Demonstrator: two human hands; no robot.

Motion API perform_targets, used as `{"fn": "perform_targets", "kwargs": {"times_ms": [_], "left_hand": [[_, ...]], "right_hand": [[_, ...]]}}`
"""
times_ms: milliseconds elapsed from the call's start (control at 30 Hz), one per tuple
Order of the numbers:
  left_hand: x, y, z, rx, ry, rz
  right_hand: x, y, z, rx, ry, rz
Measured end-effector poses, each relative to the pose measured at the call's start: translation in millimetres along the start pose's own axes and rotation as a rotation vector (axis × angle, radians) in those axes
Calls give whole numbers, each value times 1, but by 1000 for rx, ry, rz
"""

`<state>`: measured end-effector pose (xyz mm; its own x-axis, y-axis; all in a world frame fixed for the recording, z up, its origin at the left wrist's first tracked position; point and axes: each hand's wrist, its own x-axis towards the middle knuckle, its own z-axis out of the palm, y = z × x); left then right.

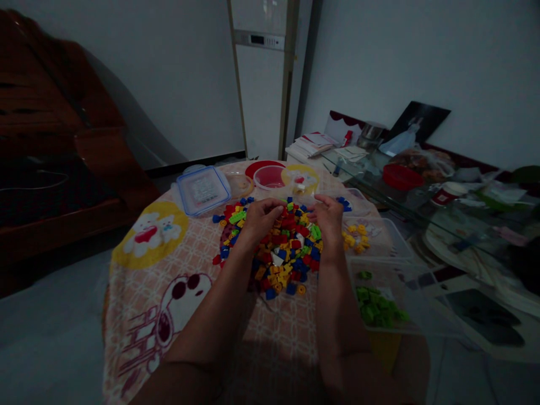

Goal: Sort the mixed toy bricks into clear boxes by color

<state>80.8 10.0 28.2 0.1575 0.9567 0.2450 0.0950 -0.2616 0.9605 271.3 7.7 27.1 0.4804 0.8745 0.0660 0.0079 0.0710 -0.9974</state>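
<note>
A heap of small plastic bricks (282, 256) in red, yellow, blue and green lies in the middle of a cartoon-printed tablecloth (169, 281). My left hand (259, 219) hovers over the heap's far left part with its fingers curled inward. My right hand (327, 219) is over the far right part, fingers bent toward the left hand. What, if anything, sits between the fingertips is too small to make out. A clear box (379, 306) of green bricks stands at my right. Another clear box (386, 239) behind it holds yellow bricks.
A blue-rimmed clear lid (203, 190), a red bowl (269, 177) and other small tubs (300, 179) stand at the table's far edge. A cluttered glass table (442, 208) is on the right. A dark wooden sofa (50, 169) is on the left.
</note>
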Motion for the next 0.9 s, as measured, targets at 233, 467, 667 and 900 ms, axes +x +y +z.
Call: {"fn": "perform_targets", "kwargs": {"times_ms": [233,467,667,900], "left_hand": [[0,-1,1,-16,0,-23],[0,-3,0,4,24,-6],[0,0,-2,7,34,-18],[-5,19,-8,-65,28,40]], "right_hand": [[3,3,2,-12,-13,10],[4,6,3,-12,-9,11],[5,4,-8,-98,13,-60],[7,11,-10,-490,-59,-296]]}}
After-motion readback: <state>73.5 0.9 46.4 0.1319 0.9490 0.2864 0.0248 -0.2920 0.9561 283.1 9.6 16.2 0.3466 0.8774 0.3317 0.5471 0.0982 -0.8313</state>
